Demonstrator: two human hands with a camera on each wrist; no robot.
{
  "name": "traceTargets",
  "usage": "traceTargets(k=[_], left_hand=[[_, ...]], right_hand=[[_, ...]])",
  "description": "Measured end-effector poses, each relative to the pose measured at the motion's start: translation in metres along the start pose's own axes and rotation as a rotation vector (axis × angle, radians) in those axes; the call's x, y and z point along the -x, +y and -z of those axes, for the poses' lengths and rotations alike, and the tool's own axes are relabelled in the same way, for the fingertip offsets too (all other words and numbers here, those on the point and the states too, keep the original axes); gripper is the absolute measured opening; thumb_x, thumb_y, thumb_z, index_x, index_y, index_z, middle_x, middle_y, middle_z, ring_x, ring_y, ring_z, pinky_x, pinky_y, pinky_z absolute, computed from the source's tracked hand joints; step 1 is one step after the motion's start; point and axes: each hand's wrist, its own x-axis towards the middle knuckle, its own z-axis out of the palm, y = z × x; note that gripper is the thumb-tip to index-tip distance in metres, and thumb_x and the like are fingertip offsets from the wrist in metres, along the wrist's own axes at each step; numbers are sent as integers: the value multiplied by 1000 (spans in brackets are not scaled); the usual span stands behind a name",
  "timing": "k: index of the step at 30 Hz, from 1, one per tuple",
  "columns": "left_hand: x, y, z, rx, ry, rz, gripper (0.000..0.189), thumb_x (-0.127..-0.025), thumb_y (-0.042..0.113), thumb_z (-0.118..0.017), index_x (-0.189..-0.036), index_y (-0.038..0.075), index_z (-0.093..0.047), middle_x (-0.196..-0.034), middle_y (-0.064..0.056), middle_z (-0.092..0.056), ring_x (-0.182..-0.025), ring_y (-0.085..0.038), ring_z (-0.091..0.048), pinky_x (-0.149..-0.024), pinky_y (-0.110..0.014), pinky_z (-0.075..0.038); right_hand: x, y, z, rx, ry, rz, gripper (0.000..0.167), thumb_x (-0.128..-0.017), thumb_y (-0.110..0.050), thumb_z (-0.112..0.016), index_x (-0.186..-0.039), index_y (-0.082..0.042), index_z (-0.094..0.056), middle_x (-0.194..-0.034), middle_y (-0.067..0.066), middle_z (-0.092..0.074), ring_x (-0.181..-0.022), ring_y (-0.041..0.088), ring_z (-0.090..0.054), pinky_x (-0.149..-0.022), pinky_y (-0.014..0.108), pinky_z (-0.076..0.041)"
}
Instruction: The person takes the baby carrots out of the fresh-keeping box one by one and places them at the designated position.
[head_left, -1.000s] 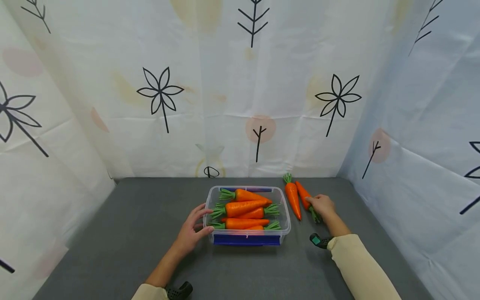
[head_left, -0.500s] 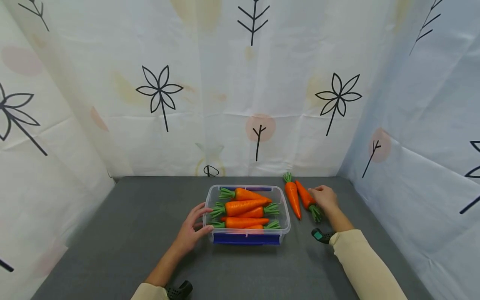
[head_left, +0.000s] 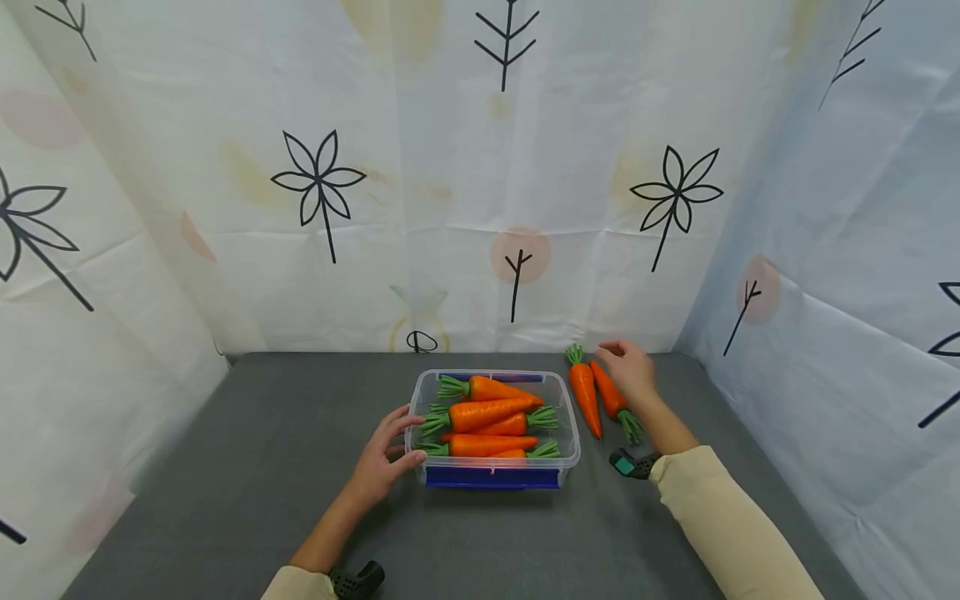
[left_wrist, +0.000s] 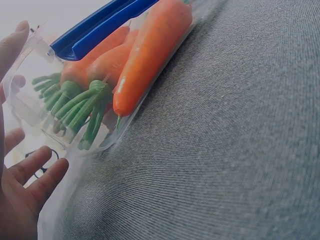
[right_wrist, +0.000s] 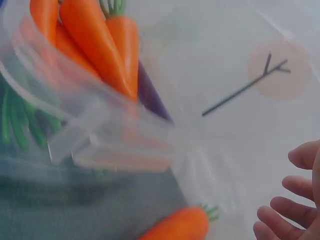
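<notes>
My left hand (head_left: 384, 458) rests at the left end of a clear plastic box (head_left: 572, 429), its thumb at the front corner and fingers along the side. In the left wrist view those fingers (left_wrist: 52, 179) are spread and fairly straight. Several orange carrots (head_left: 491, 414) with green tops lie in the box, pointing both ways. Right of it, two carrots lie side by side on the table: one nearer the box (head_left: 583, 387), another (head_left: 609, 390) beside my right hand (head_left: 632, 367). That hand holds nothing; its fingers are loosely bent over the far end of the outer carrot.
A dark grey cloth covers the table (head_left: 247, 467). White fabric (head_left: 450, 167) printed with plants hangs behind and at both sides, close to the right hand. Blue latches (head_left: 492, 478) show on the box's long sides.
My right hand has let go of the outer carrot near its leafy end and moved away toward the back of the table, up and left in view. The left hand stays put.
</notes>
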Motion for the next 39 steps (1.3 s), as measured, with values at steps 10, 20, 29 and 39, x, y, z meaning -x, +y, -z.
traceTargets(k=[10, 20, 29, 39], left_hand=[[0, 0, 0, 4, 1, 6, 41, -89, 3, -66, -128, -3, -56, -147, -34, -29, -123, -53, -40, -89, -66, -43], [0, 0, 0, -5, 1, -1, 41, -88, 1, -66, -127, -4, -56, -147, -35, -29, -122, -53, -41, -88, -65, -43], [0, 2, 0, 2, 0, 4, 40, -88, 1, -66, -127, -4, -56, -147, -35, -29, -122, -53, -41, -88, -65, -43], [0, 2, -1, -10, 4, 10, 41, -87, -3, -65, -127, -4, -56, -147, -34, -30, -121, -52, -42, -89, -64, -44]], right_hand=[[15, -39, -28, -143, -221, 139, 31, -98, -20, -59, -119, 4, -61, -113, 19, -63, -104, 37, -59, -83, 37, -52], [19, -55, -58, 128, -458, 279, 27, -96, -27, -62, -114, -7, -66, -112, 9, -65, -103, 28, -60, -85, 44, -50], [15, -56, -78, 387, -631, 306, 24, -93, -31, -65, -103, -9, -68, -98, 2, -66, -84, 18, -59, -71, 33, -49], [17, -60, -83, 477, -721, 351, 27, -86, -27, -74, -101, -6, -66, -86, 2, -61, -72, 16, -54, -63, 30, -47]])
